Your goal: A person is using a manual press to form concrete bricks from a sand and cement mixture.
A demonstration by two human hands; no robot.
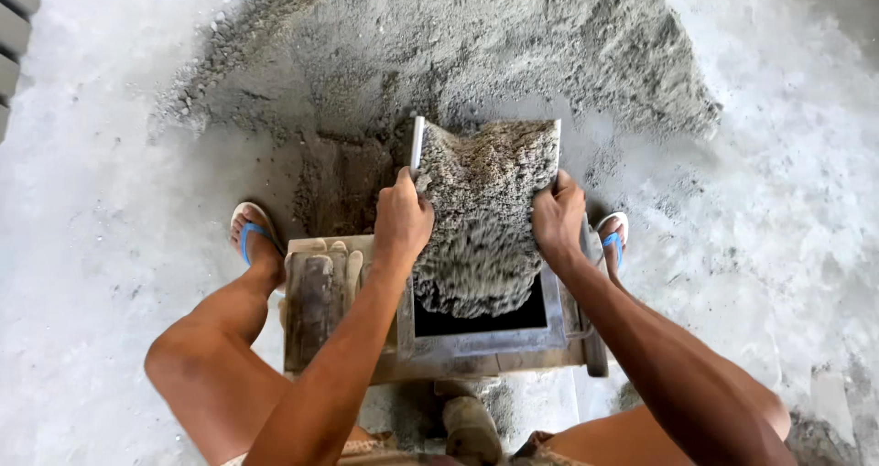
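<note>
Both bare arms reach forward and down from the bottom edge of the view, converging slightly toward the middle. The left hand (403, 221) is clenched, knuckles up, thumb tucked along the inner side, its wrist straight with the forearm. The right hand (558, 217) mirrors it, fingers curled tight and the back of the hand facing up. The two hands sit level with each other, well apart. Bent bare knees flank the forearms on either side.

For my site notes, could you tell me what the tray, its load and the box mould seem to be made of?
Tray: likely metal, thin pale rim, held by both hands.
Load: damp grey sand-cement mix, coarse and clumping.
Box mould: apparently metal, grey, dusty flat rim.
</note>
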